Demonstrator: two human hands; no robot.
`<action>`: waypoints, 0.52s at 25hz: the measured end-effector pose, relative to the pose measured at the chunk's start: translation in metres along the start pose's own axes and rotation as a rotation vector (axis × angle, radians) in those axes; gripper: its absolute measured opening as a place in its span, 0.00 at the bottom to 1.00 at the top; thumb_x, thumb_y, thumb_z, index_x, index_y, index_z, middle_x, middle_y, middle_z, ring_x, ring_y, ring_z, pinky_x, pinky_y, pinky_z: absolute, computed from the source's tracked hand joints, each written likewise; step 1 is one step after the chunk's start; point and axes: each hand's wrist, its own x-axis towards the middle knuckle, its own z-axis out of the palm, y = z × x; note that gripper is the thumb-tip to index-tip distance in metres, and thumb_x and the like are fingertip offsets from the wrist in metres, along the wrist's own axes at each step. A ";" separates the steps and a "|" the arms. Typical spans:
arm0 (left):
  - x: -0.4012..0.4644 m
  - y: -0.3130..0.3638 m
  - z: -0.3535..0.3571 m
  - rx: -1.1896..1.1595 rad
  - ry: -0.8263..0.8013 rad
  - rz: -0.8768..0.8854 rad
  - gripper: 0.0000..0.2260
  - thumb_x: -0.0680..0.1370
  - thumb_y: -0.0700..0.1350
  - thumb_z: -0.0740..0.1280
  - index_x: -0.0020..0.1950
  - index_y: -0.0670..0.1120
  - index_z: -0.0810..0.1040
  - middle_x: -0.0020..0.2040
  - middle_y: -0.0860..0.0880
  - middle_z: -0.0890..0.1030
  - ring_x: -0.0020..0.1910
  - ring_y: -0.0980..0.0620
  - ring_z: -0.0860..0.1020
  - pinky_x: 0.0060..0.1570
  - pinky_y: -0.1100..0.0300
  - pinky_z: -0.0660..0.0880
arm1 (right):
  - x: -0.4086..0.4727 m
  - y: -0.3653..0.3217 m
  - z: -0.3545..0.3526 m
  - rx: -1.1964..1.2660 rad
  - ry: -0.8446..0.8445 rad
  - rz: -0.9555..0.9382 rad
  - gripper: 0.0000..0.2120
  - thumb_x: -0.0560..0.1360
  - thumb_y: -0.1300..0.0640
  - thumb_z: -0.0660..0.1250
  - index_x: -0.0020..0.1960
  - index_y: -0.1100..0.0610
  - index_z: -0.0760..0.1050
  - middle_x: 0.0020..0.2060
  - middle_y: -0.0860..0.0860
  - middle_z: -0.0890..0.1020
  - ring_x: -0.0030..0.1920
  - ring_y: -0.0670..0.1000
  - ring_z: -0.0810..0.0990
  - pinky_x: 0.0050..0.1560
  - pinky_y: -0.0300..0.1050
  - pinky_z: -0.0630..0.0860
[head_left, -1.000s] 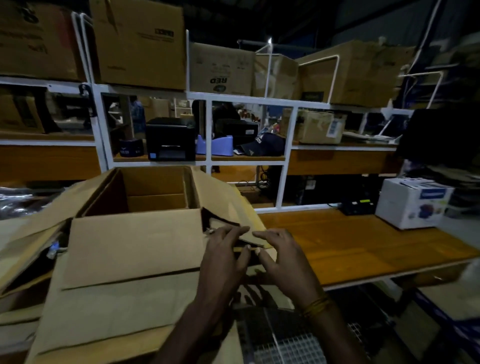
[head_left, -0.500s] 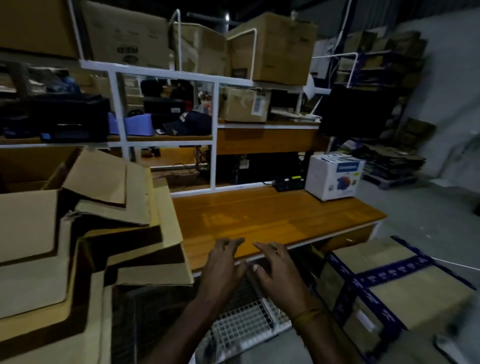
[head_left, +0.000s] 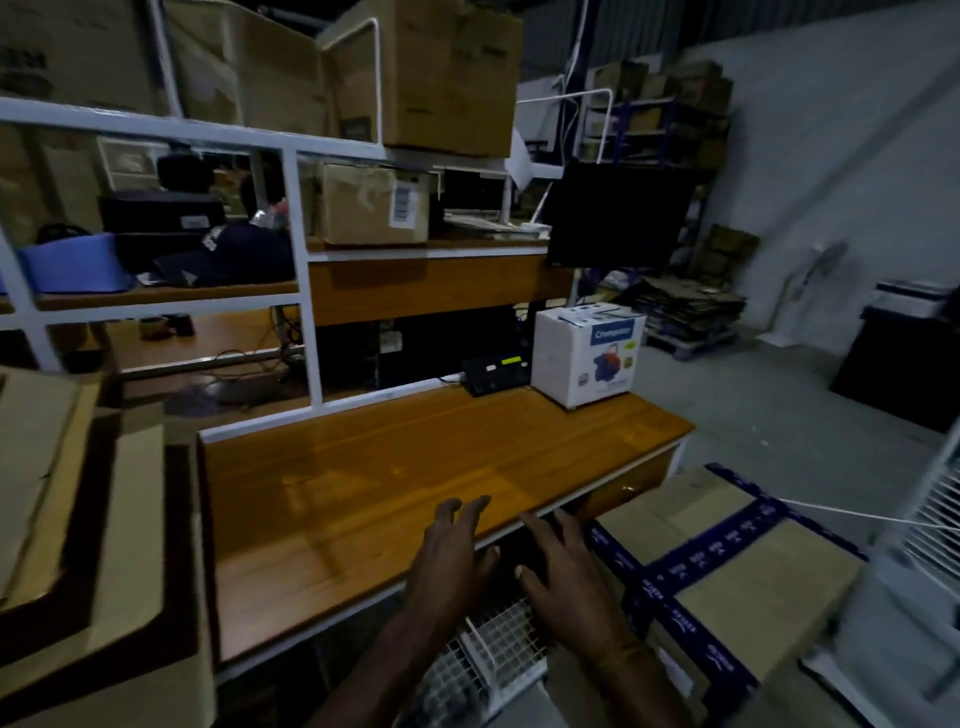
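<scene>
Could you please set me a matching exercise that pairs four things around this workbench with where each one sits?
Things
1. white carton
2. blue-taped box
3. barcode-labelled box
4. wire basket

Places
A. on the shelf above the wooden bench
B. low down, to the right of the bench
C. on the bench's far right end
D. below the bench's near edge

Pairs: 1-C, 2-B, 3-A, 4-D
</scene>
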 end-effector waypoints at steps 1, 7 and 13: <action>0.019 0.001 0.006 -0.006 -0.006 0.005 0.28 0.81 0.51 0.64 0.78 0.59 0.56 0.78 0.49 0.56 0.70 0.45 0.68 0.57 0.53 0.75 | 0.017 0.008 -0.004 -0.018 0.006 0.008 0.30 0.82 0.49 0.60 0.79 0.40 0.49 0.79 0.49 0.43 0.79 0.56 0.52 0.72 0.54 0.66; 0.141 -0.008 0.034 0.004 -0.002 0.053 0.29 0.81 0.52 0.63 0.78 0.59 0.54 0.79 0.49 0.55 0.70 0.45 0.68 0.52 0.54 0.76 | 0.130 0.041 -0.019 -0.094 0.135 0.018 0.31 0.81 0.48 0.61 0.78 0.39 0.49 0.79 0.53 0.47 0.78 0.57 0.51 0.71 0.53 0.65; 0.233 -0.010 0.070 0.019 -0.056 0.088 0.30 0.80 0.50 0.64 0.78 0.60 0.52 0.79 0.50 0.53 0.72 0.44 0.67 0.57 0.52 0.76 | 0.213 0.069 -0.029 -0.071 0.207 0.071 0.31 0.81 0.48 0.61 0.79 0.42 0.50 0.79 0.54 0.46 0.79 0.56 0.49 0.74 0.50 0.60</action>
